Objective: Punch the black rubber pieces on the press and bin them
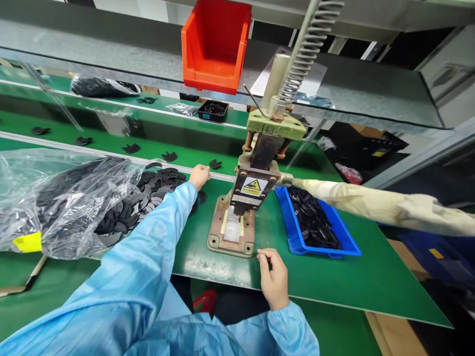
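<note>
My left hand [200, 176] reaches forward to the rail beside the green conveyor, its fingers curled together. Whatever they may hold is hidden. Just beyond it, a black curved plastic piece [215, 164] lies on the conveyor. A pile of similar black pieces [128, 210] spills from a clear plastic bag [70, 198] left of my forearm. My right hand [274, 278] rests near the table's front edge, thumb and fingers bent inward. A dark spot shows between them, too small to name. Between my hands stands a hand press [256, 183] with a whitish fixture [232, 228] on its base.
A blue tray [297, 242] of black parts sits right of the press. The press's wrapped lever [382, 205] extends far right. An orange bin [213, 79] is on the overhead shelf. Several black pieces lie along the conveyor [152, 148]. A small black tray [213, 111] stands behind.
</note>
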### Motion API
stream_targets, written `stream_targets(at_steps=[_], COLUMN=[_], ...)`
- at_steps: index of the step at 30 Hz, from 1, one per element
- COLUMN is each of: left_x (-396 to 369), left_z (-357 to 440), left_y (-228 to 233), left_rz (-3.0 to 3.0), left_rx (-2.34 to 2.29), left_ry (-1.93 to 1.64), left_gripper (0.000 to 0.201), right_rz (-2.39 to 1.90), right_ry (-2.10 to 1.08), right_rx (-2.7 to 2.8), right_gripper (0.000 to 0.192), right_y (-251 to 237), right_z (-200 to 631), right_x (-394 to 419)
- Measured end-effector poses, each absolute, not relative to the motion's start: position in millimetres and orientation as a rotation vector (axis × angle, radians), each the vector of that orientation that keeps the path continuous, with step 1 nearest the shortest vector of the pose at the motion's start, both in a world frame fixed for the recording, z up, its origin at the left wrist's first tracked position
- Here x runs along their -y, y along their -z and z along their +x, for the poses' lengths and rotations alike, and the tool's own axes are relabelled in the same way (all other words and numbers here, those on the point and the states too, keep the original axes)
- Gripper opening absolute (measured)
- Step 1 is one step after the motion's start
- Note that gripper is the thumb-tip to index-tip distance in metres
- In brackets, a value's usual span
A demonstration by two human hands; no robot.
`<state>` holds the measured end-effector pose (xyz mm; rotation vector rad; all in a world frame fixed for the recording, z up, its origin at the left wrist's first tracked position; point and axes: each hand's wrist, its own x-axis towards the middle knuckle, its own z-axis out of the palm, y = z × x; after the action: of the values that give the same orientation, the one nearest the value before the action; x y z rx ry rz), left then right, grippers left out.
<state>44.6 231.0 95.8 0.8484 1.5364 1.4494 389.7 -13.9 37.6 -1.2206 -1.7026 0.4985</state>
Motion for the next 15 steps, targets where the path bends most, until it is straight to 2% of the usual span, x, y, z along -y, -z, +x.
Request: stream_targets(at_steps=[4,8,11,15], left_x=[-158.3,-62.6,-15.3,5.3], left_z=[56.2,66.6,62.5,61.0], left_y=[-67.4,-43.2,-35.1,-33.6], left_rz=[1.111,1.424,1.679,1.823], left_rx=[-1.653,-1.572,-1.519,-1.516], left_ry=[-1.37,-1.093,-0.952,-0.933], left_gripper=[0.04,0.057,0.054,0.046], right_rz=[-1.176,-1.176,-1.261,-1.595], right_ry=[-0.539,-0.539,-0.479,-0.308], right_rx=[1.743,1.811,1.858,1.813], right_gripper=[0.025,0.032,0.034,0.032], right_y=[-41.3,-50.5,-71.9,-114.9], right_z=[384.0,383.4,405.5,469.6], right_x=[16.0,18.9,6.1,-36.0])
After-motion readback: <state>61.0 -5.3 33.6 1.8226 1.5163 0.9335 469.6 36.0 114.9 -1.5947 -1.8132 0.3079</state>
